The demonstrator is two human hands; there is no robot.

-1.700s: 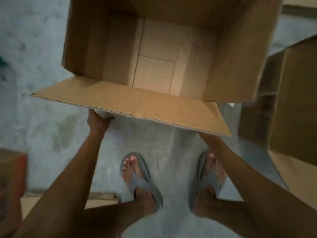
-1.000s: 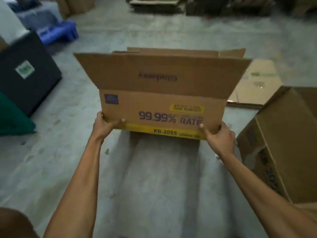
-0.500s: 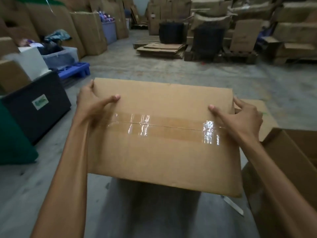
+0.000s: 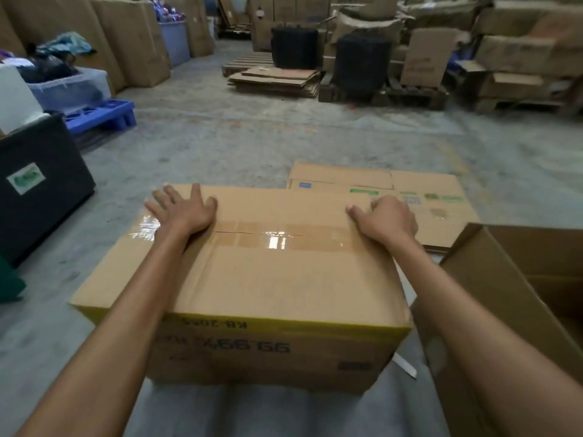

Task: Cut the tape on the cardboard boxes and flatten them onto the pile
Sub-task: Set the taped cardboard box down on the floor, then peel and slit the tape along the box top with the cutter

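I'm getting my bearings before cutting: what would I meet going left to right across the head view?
Black bin, left hand, tape on the taped box, right hand, open box.

The left arm [image 4: 135, 310] and right arm [image 4: 457, 310] stretch forward, bare and nearly straight. The left hand [image 4: 184, 211] lies flat, palm down, fingers spread. The right hand [image 4: 386, 220] is knuckles up, fingers bent out of sight, thumb pointing leftward.
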